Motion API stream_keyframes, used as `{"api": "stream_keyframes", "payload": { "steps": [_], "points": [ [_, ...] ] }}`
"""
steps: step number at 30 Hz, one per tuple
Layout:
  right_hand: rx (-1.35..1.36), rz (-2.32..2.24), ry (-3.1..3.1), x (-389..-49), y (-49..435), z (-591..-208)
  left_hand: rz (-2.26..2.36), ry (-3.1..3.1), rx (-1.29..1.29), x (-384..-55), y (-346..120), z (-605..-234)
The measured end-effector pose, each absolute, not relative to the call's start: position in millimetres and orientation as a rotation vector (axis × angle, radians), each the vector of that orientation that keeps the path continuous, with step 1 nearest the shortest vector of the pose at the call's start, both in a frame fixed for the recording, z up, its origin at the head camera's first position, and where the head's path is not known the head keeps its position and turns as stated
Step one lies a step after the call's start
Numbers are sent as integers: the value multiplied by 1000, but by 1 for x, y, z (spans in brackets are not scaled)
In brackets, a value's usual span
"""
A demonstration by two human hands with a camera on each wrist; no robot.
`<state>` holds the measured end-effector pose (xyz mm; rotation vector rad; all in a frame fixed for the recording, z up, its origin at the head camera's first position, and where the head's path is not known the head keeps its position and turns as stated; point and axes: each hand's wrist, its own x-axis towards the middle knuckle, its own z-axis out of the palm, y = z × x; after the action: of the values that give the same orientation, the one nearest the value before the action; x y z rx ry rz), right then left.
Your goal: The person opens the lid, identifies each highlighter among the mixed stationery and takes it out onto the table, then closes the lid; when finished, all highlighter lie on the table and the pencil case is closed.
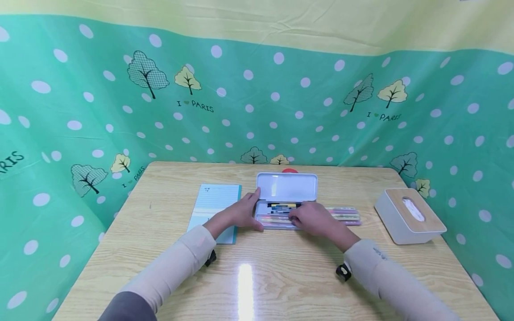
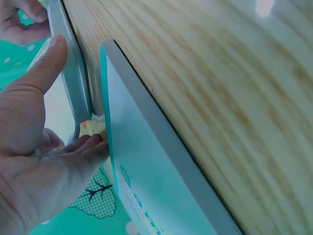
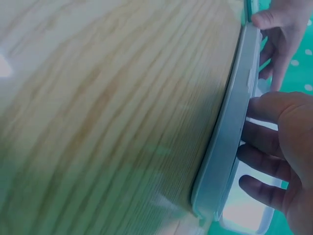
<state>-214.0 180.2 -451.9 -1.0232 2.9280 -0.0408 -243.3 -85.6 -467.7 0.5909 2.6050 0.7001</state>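
Note:
An open white pencil case [image 1: 287, 187] stands on the table with its lid raised at the back. Dark, blue and yellow pens [image 1: 281, 206] lie inside, with pastel pens [image 1: 275, 220] along the front. At the case's left end is my left hand [image 1: 244, 210], thumb at the front corner and fingers reaching up beside the lid. The left wrist view shows its thumb [image 2: 51, 61] straight against the rim. My right hand [image 1: 315, 218] reaches over the right half, bent fingers [image 3: 264, 159] at the front rim; whether they pinch a pen I cannot tell.
A pale blue notepad [image 1: 214, 198] lies left of the case, partly under my left forearm. More pastel pens [image 1: 347, 217] lie on the table to the right. Farther right stands a white tissue box [image 1: 405, 220] with a wooden top. Something red [image 1: 289, 170] peeks out behind the lid.

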Motion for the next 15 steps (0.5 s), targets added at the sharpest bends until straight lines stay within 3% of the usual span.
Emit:
{"api": "stream_keyframes", "payload": {
  "steps": [15],
  "points": [
    [-975,-230,2940,-212,182,-456,694,2610,585,-245,-86,-469]
  ]
}}
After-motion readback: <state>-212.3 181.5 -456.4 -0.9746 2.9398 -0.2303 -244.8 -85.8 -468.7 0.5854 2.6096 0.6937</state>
